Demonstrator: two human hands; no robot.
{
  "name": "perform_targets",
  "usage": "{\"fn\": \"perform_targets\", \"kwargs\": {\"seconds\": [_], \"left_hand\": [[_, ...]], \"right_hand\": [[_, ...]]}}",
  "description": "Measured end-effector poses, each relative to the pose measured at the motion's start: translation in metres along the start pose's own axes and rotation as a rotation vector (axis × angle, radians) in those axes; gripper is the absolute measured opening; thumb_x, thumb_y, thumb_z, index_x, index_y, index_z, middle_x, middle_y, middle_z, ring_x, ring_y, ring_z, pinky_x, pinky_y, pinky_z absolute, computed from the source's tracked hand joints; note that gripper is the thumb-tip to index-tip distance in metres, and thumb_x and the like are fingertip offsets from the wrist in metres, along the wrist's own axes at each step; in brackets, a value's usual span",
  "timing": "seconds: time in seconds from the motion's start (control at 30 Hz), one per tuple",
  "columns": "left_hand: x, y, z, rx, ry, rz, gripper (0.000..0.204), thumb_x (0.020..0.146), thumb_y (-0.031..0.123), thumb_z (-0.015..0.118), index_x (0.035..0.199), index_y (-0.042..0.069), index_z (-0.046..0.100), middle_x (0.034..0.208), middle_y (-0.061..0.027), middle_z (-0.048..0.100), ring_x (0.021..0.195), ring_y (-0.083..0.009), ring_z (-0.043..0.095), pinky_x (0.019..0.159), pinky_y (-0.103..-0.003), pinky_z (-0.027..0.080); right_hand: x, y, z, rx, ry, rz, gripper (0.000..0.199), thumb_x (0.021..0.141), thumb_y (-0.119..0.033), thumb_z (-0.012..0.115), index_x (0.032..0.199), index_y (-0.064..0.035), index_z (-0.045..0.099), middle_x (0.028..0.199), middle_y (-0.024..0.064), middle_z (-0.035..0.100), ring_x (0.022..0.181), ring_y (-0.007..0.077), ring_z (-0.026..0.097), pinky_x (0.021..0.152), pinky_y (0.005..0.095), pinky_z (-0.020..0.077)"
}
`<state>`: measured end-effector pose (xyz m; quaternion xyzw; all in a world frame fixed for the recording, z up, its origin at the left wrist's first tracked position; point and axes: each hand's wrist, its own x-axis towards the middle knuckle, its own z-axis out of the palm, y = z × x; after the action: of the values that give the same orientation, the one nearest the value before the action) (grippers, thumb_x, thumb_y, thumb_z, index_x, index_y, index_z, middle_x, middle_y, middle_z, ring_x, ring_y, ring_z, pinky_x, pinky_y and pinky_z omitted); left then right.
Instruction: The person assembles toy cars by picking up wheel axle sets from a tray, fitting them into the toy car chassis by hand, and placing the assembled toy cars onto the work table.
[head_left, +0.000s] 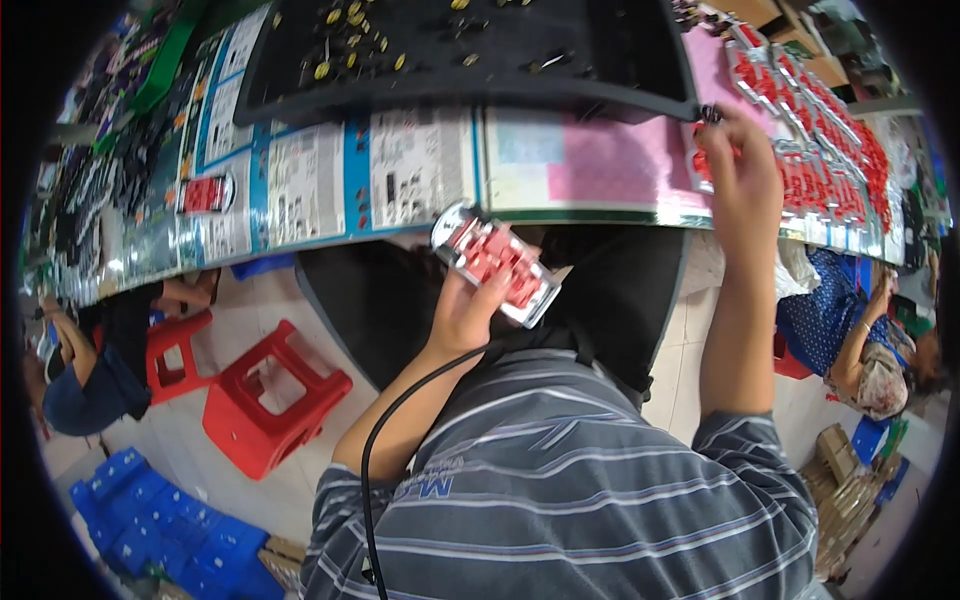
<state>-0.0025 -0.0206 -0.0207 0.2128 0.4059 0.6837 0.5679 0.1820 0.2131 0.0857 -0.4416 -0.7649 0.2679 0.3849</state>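
My left hand (468, 310) holds a clear blister pack with red parts (497, 262) just below the table's front edge. My right hand (742, 165) reaches up onto the table and pinches a small dark part (710, 114) at the near end of a row of red-filled blister packs (820, 150). A pink sheet (610, 160) lies under that hand's reach. One more blister pack with a red part (205, 193) lies alone on the table at the left.
A black tray (470, 85) with several small brass pieces sits at the table's far side. Printed sheets (330, 185) cover the table front. A red plastic stool (272, 395) and blue crates (165, 520) stand on the floor at left. Other people sit at left (95, 360) and right (860, 340).
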Motion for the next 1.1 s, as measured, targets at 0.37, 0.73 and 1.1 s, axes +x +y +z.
{"fn": "perform_targets", "kwargs": {"seconds": [0.37,0.73,1.1], "left_hand": [[0.004,-0.004,0.009,0.031,0.054,0.004,0.058,0.104,0.022,0.050,0.153,0.000,0.028,0.138,-0.0213,0.053,0.123,-0.0273,0.058,0.105,-0.041,0.048],[-0.007,-0.008,0.005,0.041,0.066,0.044,0.057,0.104,0.018,0.051,0.153,0.001,0.028,0.138,-0.0164,0.053,0.124,-0.0232,0.056,0.105,-0.039,0.047],[-0.011,0.008,-0.015,0.049,0.109,0.088,0.053,0.105,0.020,0.048,0.150,0.000,0.030,0.136,-0.0262,0.053,0.122,-0.0288,0.060,0.103,-0.042,0.051]], "right_hand": [[-0.137,-0.041,0.062,0.235,-0.410,-0.113,0.025,0.078,-0.007,0.081,0.092,-0.0029,0.059,0.124,0.0186,0.057,0.102,0.0348,0.057,0.083,0.0396,0.0509],[-0.134,-0.050,0.064,0.175,-0.462,-0.153,0.043,0.073,-0.017,0.086,0.106,-0.0014,0.063,0.123,0.0183,0.058,0.106,0.0358,0.056,0.091,0.0428,0.0484],[-0.105,-0.040,0.045,-0.042,-0.303,-0.376,0.036,0.075,-0.017,0.085,0.101,0.0022,0.069,0.110,0.0176,0.064,0.097,0.0332,0.065,0.083,0.0387,0.0537]]}}
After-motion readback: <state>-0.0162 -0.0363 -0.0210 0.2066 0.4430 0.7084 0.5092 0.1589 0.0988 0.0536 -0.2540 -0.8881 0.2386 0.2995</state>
